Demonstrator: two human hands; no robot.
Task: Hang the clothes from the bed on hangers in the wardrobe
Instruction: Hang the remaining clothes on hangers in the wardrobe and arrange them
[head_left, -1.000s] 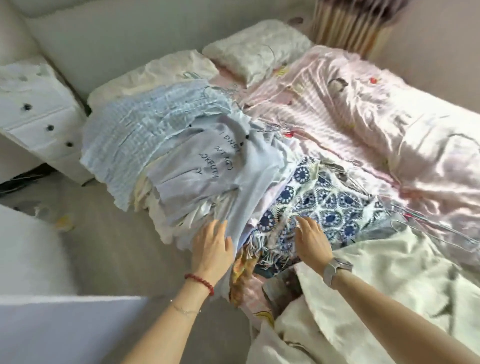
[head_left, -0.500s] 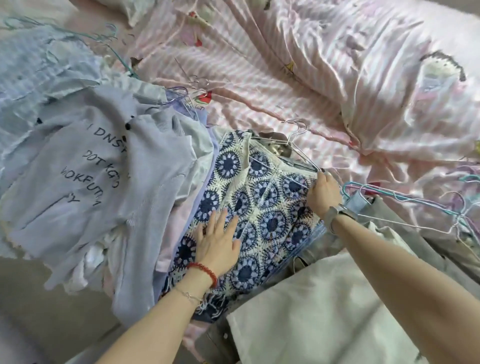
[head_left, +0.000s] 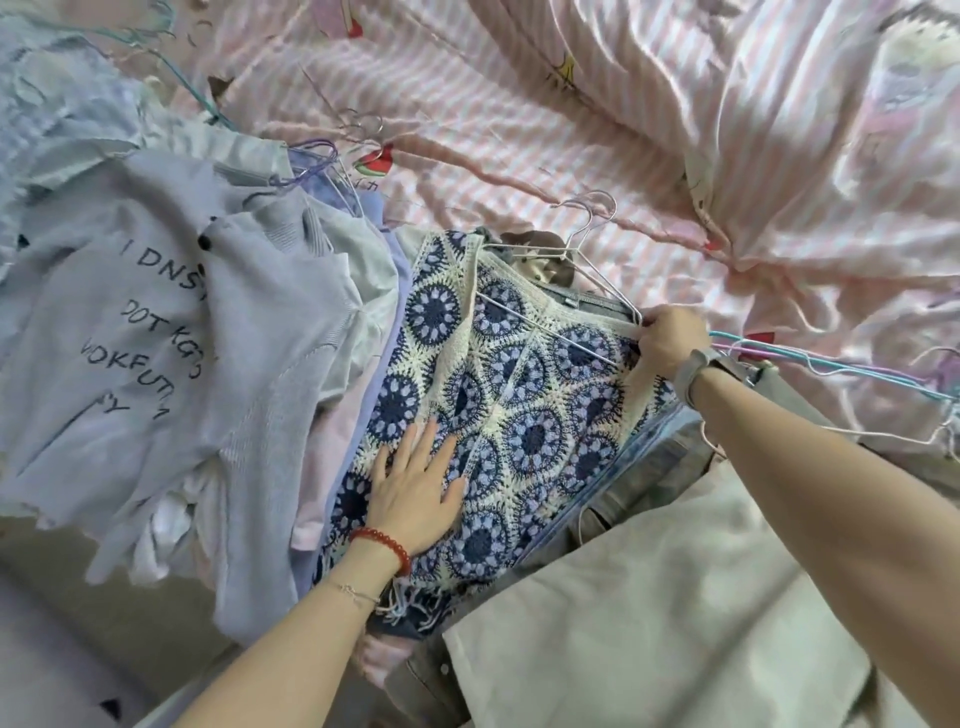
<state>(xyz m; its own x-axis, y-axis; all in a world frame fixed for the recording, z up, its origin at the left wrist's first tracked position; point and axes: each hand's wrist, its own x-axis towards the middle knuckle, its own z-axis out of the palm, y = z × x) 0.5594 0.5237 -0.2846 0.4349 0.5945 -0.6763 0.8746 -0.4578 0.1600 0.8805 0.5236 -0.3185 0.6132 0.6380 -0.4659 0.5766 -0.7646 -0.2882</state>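
Observation:
A blue and white crochet top (head_left: 524, 395) lies on the clothes pile on the bed, with a white wire hanger (head_left: 566, 270) at its neck. My left hand (head_left: 415, 488) rests flat on the top's lower part, fingers spread. My right hand (head_left: 670, 343) pinches the top's shoulder edge together with the hanger's right end. A pale blue T-shirt with black lettering (head_left: 171, 364) lies to the left of the top. A cream garment (head_left: 649, 613) lies at the lower right.
A pink striped quilt (head_left: 597, 119) covers the bed beyond the pile. Several loose wire hangers (head_left: 831, 364) in blue, purple and white lie to the right of my right hand. More hangers (head_left: 332, 150) poke out of the pile at the upper left.
The view has closed in on the pile. My right hand moved from the top's lower edge up to its shoulder and took hold there. My left hand moved onto the crochet top.

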